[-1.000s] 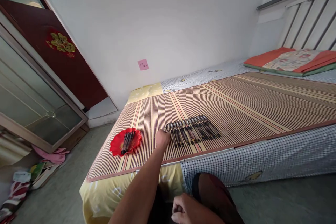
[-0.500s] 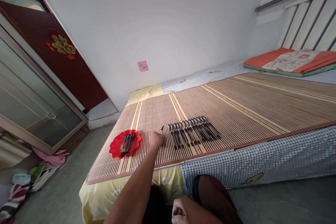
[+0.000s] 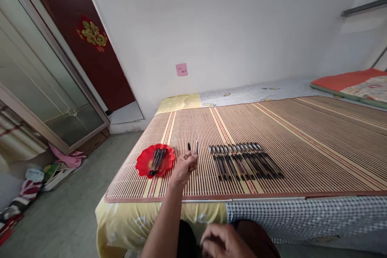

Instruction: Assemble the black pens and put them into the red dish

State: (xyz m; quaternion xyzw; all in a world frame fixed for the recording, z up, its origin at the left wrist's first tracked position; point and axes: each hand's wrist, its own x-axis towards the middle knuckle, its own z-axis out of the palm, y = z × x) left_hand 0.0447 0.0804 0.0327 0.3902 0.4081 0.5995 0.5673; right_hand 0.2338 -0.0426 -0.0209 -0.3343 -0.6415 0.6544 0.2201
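My left hand (image 3: 183, 168) is closed around a slim pen (image 3: 197, 146), its pale tip pointing up above the fingers. A short black piece, perhaps a pen cap (image 3: 188, 146), also sticks up behind the fingers; whether it is held I cannot tell. Just left of this hand, a red scalloped plate (image 3: 140, 165) carries several dark pens (image 3: 158, 161). On the right, a row of capped pens (image 3: 242, 161) lies side by side on the striped mat. Low over my lap, my right hand (image 3: 225, 240) has its fingers curled in, slightly blurred, with nothing visible in them.
A striped bamboo mat (image 3: 187, 123) covers the bed, over yellow and checked cloth (image 3: 332, 213). Folded orange bedding (image 3: 347, 80) lies at the far right. A pink note (image 3: 182, 69) is on the wall. Clothes (image 3: 68, 157) lie on the floor at left, near a glass-panelled door (image 3: 72, 109).
The view has swung left. My left hand has turned and raised the pen upright, with the black piece now apart from it. My right hand has shifted slightly at my lap.
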